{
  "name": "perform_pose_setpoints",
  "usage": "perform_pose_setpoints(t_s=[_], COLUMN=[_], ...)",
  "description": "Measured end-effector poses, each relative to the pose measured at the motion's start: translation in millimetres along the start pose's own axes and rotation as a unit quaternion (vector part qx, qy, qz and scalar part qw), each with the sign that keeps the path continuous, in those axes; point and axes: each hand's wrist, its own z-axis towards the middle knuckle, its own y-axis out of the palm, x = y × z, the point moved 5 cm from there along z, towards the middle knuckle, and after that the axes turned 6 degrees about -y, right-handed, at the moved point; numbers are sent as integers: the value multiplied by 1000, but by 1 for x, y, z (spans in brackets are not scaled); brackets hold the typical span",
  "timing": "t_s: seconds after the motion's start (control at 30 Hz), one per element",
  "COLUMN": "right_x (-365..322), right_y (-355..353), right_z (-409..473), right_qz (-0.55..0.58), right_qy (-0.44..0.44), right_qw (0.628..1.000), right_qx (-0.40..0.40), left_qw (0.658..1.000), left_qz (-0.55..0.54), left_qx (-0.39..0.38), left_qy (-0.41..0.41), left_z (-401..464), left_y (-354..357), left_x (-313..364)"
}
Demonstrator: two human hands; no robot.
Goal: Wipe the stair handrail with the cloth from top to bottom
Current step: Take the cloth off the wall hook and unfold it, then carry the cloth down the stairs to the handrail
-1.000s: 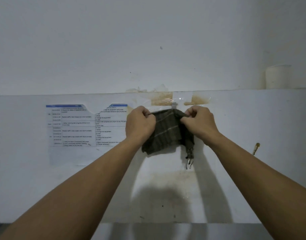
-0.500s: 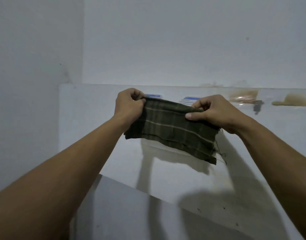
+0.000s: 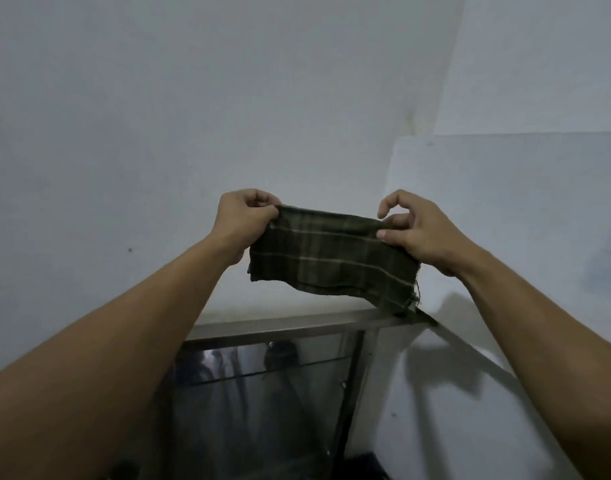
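Since a moment ago your view has swung from the wall with the taped paper sheet, which is gone now, to a corner with a metal rail below, and you have pulled the cloth from a bunched fold out into a wide band.

Going left to right: your left hand (image 3: 243,220) is closed in a pinch on the cloth's upper left corner. The cloth (image 3: 331,256), dark green with pale check lines, hangs stretched between your hands in the air in front of the pale wall (image 3: 158,116). Its lower right corner droops down to the handrail (image 3: 280,325), right at the bend where the rail turns; whether it touches there or only overlaps in view, you cannot tell. Your right hand (image 3: 418,230) grips the upper right edge between thumb and middle fingers, with the index finger curled up clear of the cloth.

As for progress, wiping looks not yet begun: the cloth is spread, not wrapped on the rail, and neither hand rests on it. You seem to be readying the cloth at what is probably the top end. The whole run downward is left to do.

Count: two hands, one cloth, one handrail in two visible stretches, with a dark glossy panel (image 3: 262,410) beneath it.
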Motion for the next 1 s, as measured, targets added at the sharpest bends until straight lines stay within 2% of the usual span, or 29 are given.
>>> perform_pose_setpoints(t_s=[0.17, 0.33, 0.47, 0.57, 0.7, 0.9, 1.0], right_x=[-33, -80, -133, -180, -252, -378, -448], right_y=[141, 268, 364, 429, 506, 601, 636], right_z=[74, 126, 144, 138, 112, 51, 13], right_qz=[10, 63, 108, 127, 148, 177, 202], right_qy=[-98, -181, -267, -344, -437, -528, -562], right_qw=[991, 965, 920, 874, 812, 730, 692], right_qx=[-93, -180, -266, -320, -357, -397, -406], left_qw=[987, 953, 900, 848, 776, 688, 661], left_qz=[126, 247, 325, 379, 460, 481, 477], left_qx=[103, 169, 270, 351, 402, 490, 521], left_qy=[8, -57, -104, -122, -160, -234, -253], left_z=[-2, -24, -66, -111, -180, -295, -347], left_y=[-134, -247, -327, -377, -430, -512, -548], left_x=[-43, -71, -75, -67, -49, -18, 4])
